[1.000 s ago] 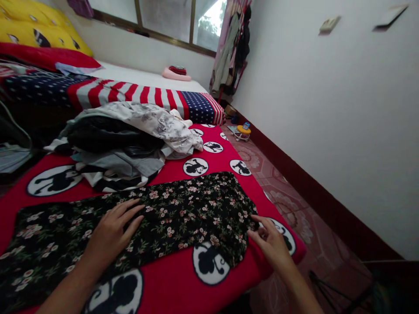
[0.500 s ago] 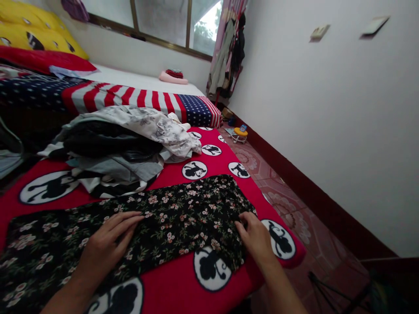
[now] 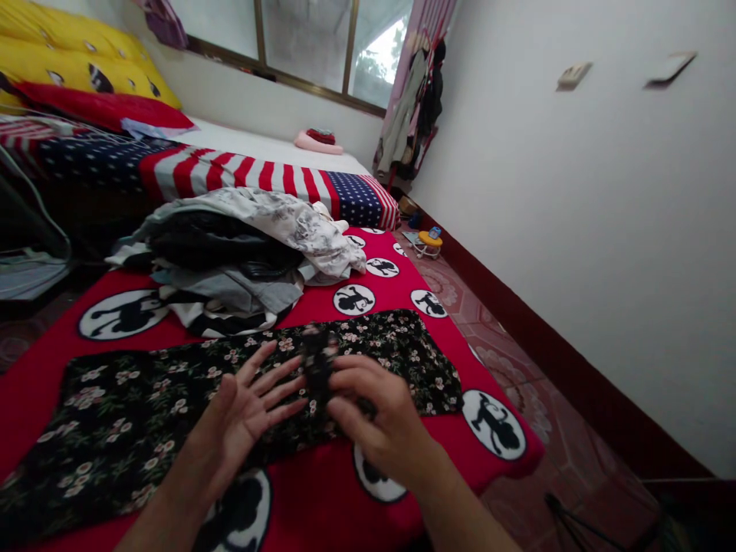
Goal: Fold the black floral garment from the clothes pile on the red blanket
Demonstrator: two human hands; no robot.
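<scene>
A black garment with pink and white flowers (image 3: 120, 429) lies stretched out across the red cover (image 3: 322, 491). My left hand (image 3: 247, 406) hovers over its middle, palm turned up and fingers spread, with nothing in it. Just to the right, my right hand (image 3: 379, 414) pinches a narrow strip of the same flowered cloth (image 3: 317, 360), raised above the garment and smeared by motion. Whether this strip is a sleeve, a strap or a corner I cannot tell. The garment's middle is partly hidden by both hands.
A heap of clothes (image 3: 230, 238) in grey, black and white lies beyond the garment. Behind it stands a bed with a flag-patterned cover (image 3: 253, 172). A small yellow stool (image 3: 429, 239) is on the tiled floor beside the white wall (image 3: 575, 192).
My right hand has moved left from the garment's right end, lifting a strip of its cloth. My left hand has come off the cloth and turned palm up. The view has shifted slightly.
</scene>
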